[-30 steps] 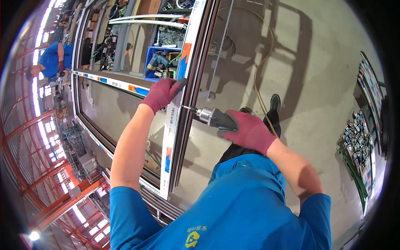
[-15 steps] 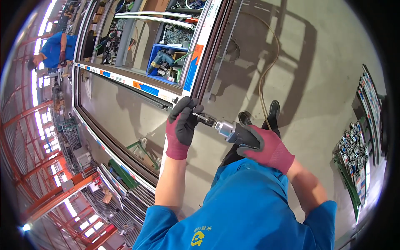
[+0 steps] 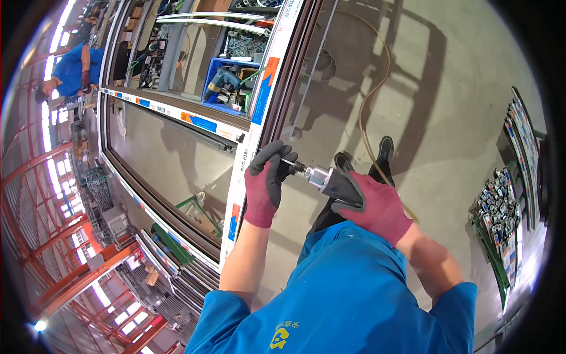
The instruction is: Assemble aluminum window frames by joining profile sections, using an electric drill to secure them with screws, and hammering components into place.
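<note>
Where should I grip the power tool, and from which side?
Probably by the dark body of the power tool, coming from the right. The right hand wraps that thicker rear; ahead of it, the silver collar narrows leftward to a slim front end at the left hand.

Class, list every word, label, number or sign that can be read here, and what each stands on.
White film strip beside dark frame: dark print, orange and blue blocks; wording not copied.
Blue shirt: yellow emblem, small characters; not copied.
Long strips at far right: coloured marks too small to read.
</note>
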`<state>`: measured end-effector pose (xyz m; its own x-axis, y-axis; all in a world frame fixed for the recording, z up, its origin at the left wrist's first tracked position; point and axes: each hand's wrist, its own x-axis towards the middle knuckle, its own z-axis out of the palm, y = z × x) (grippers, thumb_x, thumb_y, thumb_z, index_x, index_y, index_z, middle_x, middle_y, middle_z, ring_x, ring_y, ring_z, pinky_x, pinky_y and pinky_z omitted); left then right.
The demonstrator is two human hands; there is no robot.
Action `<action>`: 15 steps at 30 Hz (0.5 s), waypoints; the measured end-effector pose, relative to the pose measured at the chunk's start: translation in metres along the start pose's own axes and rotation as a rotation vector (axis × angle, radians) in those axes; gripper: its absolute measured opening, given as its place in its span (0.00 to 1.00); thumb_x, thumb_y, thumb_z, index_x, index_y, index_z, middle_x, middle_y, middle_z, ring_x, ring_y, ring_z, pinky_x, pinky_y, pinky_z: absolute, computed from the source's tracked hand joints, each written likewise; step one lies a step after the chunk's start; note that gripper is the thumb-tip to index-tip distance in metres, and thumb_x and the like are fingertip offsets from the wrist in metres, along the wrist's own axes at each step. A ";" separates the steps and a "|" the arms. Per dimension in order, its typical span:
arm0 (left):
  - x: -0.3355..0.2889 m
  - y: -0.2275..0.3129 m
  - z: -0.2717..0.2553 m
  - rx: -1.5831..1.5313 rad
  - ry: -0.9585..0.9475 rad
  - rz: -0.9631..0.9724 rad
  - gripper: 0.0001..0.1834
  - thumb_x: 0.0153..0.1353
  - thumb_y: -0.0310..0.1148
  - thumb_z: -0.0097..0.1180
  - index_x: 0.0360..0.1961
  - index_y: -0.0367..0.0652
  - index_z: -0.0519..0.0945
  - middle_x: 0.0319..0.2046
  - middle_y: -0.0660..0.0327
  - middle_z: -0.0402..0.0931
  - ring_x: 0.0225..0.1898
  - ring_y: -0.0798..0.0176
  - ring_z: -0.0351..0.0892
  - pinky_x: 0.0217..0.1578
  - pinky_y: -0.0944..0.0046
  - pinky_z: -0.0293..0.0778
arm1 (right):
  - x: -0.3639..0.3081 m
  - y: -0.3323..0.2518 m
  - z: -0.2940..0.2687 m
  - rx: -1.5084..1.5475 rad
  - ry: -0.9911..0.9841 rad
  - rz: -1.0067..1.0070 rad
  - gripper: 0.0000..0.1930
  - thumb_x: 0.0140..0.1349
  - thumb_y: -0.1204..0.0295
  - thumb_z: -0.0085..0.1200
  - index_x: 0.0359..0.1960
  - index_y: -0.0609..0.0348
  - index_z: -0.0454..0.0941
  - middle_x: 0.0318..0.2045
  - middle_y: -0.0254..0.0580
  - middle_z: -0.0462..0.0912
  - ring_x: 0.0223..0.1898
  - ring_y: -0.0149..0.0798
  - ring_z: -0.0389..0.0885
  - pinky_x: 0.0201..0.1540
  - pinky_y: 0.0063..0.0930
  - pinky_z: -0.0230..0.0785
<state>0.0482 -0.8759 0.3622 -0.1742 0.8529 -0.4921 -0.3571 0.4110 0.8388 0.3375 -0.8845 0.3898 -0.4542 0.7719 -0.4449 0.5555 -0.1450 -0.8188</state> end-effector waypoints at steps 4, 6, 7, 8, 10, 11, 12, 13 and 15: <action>0.005 -0.014 0.011 0.064 0.036 -0.026 0.21 0.79 0.29 0.52 0.69 0.37 0.75 0.62 0.49 0.81 0.57 0.52 0.86 0.53 0.60 0.83 | 0.003 0.009 0.010 -0.126 0.026 0.026 0.41 0.61 0.47 0.67 0.69 0.59 0.72 0.57 0.58 0.82 0.51 0.62 0.86 0.55 0.49 0.78; 0.008 -0.020 0.019 0.127 0.015 -0.014 0.21 0.79 0.30 0.51 0.69 0.36 0.74 0.63 0.49 0.80 0.59 0.52 0.85 0.53 0.62 0.83 | 0.007 0.025 0.014 -0.047 0.072 -0.011 0.41 0.62 0.46 0.67 0.69 0.60 0.71 0.57 0.59 0.82 0.52 0.61 0.85 0.56 0.49 0.78; 0.012 -0.024 0.019 0.128 0.016 -0.014 0.21 0.79 0.30 0.51 0.69 0.36 0.74 0.63 0.49 0.80 0.59 0.52 0.85 0.53 0.62 0.83 | 0.011 0.025 0.013 -0.046 0.071 -0.011 0.41 0.62 0.46 0.67 0.69 0.60 0.71 0.57 0.59 0.82 0.52 0.61 0.85 0.56 0.49 0.78; 0.017 -0.029 0.016 0.148 0.035 0.003 0.21 0.80 0.30 0.51 0.69 0.35 0.75 0.63 0.49 0.80 0.59 0.51 0.85 0.54 0.60 0.83 | 0.014 0.026 0.013 -0.023 0.053 -0.013 0.41 0.62 0.45 0.66 0.70 0.60 0.71 0.58 0.59 0.82 0.53 0.61 0.85 0.57 0.49 0.78; 0.024 -0.036 0.014 0.170 0.055 0.017 0.21 0.80 0.30 0.50 0.69 0.35 0.75 0.63 0.48 0.80 0.59 0.51 0.85 0.54 0.59 0.83 | 0.021 0.030 0.015 0.001 0.033 -0.013 0.42 0.62 0.44 0.66 0.70 0.59 0.71 0.59 0.59 0.82 0.53 0.61 0.85 0.57 0.49 0.77; 0.027 -0.039 0.014 0.169 0.073 0.031 0.21 0.80 0.30 0.50 0.69 0.34 0.75 0.63 0.48 0.80 0.60 0.50 0.85 0.55 0.59 0.83 | 0.025 0.033 0.019 -0.045 0.039 -0.005 0.43 0.62 0.44 0.66 0.71 0.59 0.70 0.59 0.60 0.82 0.54 0.61 0.85 0.58 0.49 0.77; 0.028 -0.040 0.013 0.169 0.091 0.045 0.20 0.80 0.29 0.49 0.68 0.33 0.75 0.63 0.47 0.79 0.60 0.49 0.85 0.56 0.58 0.83 | 0.027 0.034 0.021 -0.090 0.045 0.002 0.43 0.62 0.43 0.66 0.71 0.59 0.70 0.59 0.60 0.82 0.54 0.61 0.85 0.58 0.49 0.77; 0.029 -0.041 0.013 0.167 0.091 0.043 0.20 0.80 0.29 0.49 0.68 0.33 0.75 0.63 0.47 0.79 0.60 0.49 0.85 0.56 0.58 0.83 | 0.029 0.032 0.019 -0.092 0.044 0.005 0.43 0.62 0.43 0.66 0.71 0.59 0.70 0.59 0.60 0.82 0.54 0.61 0.85 0.58 0.49 0.77; 0.031 -0.039 0.011 0.302 0.107 0.027 0.20 0.80 0.29 0.49 0.68 0.32 0.75 0.63 0.46 0.79 0.60 0.49 0.84 0.57 0.57 0.83 | 0.033 0.026 0.015 -0.039 0.035 0.064 0.39 0.56 0.56 0.74 0.68 0.59 0.74 0.57 0.57 0.84 0.57 0.59 0.84 0.61 0.46 0.78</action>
<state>0.0665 -0.8616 0.3166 -0.2814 0.8325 -0.4772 -0.0656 0.4794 0.8751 0.3268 -0.8721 0.3483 -0.3932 0.7830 -0.4821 0.6098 -0.1704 -0.7740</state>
